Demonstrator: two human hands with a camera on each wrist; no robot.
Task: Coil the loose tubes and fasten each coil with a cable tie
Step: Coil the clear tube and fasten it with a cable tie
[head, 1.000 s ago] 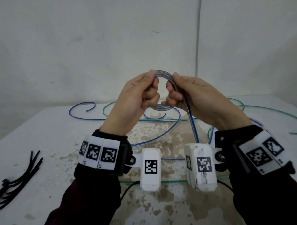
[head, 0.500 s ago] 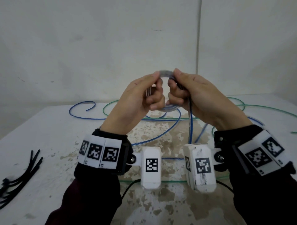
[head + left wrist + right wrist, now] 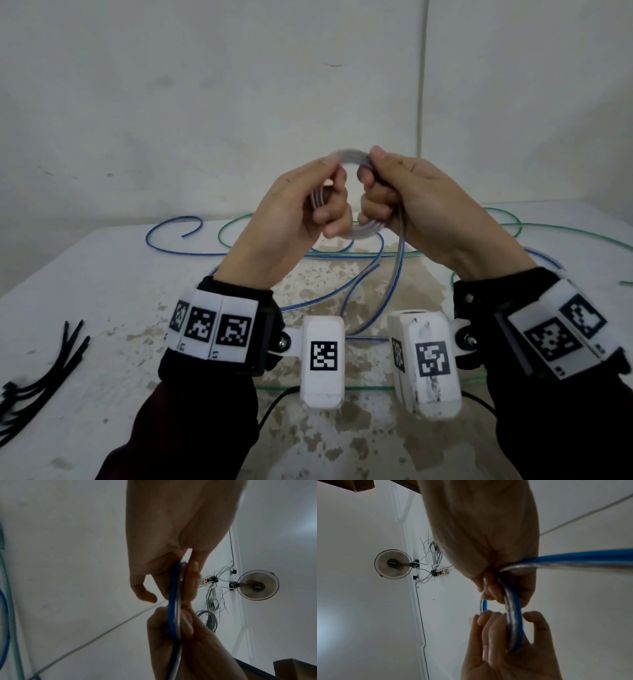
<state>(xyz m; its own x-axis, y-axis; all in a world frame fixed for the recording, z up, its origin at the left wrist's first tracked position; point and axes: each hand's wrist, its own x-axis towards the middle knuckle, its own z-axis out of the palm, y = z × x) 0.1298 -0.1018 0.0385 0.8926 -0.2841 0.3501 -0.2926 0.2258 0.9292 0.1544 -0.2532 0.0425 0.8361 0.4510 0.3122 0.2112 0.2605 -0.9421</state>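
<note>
I hold a small coil [image 3: 350, 158] of blue-and-clear tube up above the table [image 3: 102, 308]. My left hand [image 3: 325, 195] grips the coil's left side, thumb on top and fingers curled through it. On the right side my right hand [image 3: 373, 192] grips it the same way. The tube's loose tail [image 3: 397, 270] drops from the right hand to the table. In the left wrist view the coil [image 3: 173, 601] runs edge-on between both hands. In the right wrist view the coil [image 3: 513, 615] sits between both hands, and the tail [image 3: 582, 559] leaves to the right.
Several black cable ties [image 3: 41, 370] lie at the table's left front. A loose blue tube [image 3: 171, 240] and a green tube [image 3: 548, 233] sprawl over the back and right of the table. A wall stands close behind. A wall fan [image 3: 257, 585] shows in the wrist views.
My hands have drawn closer together on the coil and turned it. The hanging tail has swung from lower right towards the left.
</note>
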